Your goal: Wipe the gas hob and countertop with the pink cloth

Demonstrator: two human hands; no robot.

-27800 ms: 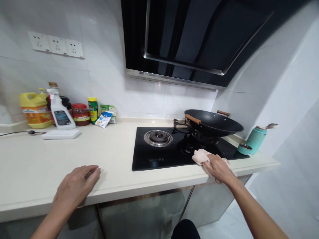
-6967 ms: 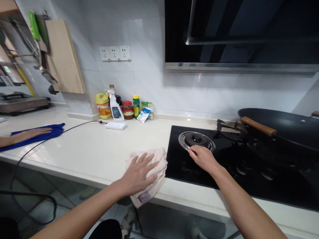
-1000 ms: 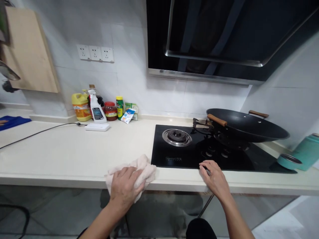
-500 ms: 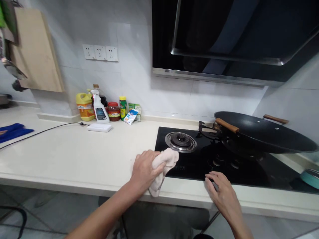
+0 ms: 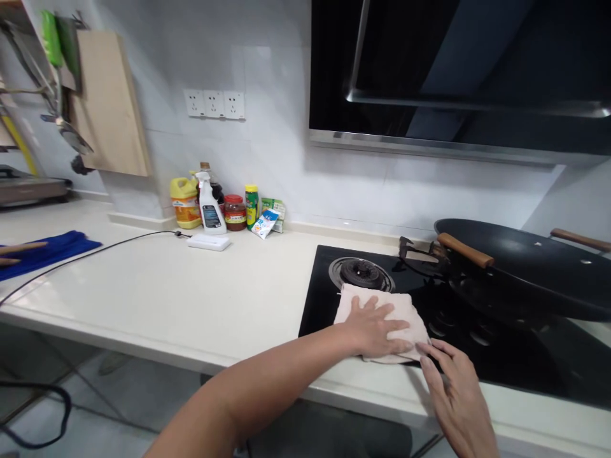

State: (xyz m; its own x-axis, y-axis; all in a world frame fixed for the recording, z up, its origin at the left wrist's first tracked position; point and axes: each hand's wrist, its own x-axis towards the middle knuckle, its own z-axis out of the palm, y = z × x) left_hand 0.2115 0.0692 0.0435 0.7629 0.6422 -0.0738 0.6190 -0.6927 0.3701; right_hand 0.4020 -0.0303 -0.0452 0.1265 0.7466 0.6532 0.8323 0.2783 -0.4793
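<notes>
Currently, squarish pale-pink cloth lies flat on black glass hob under splayed left hand, right hand at its corner (pinching: cannot tell), dark label on white plastic spray bottle illegible

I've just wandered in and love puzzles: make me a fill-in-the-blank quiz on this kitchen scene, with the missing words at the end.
1. The person's hand spread flat on the pale pink cloth is the ____ one.
2. Another person's fingers lie on a ____ cloth.
3. Between the white spray bottle and the green bottle, a jar has a ____ lid.
4. The wok shows ____ brown handles.

Missing words: left; blue; red; two.
</notes>
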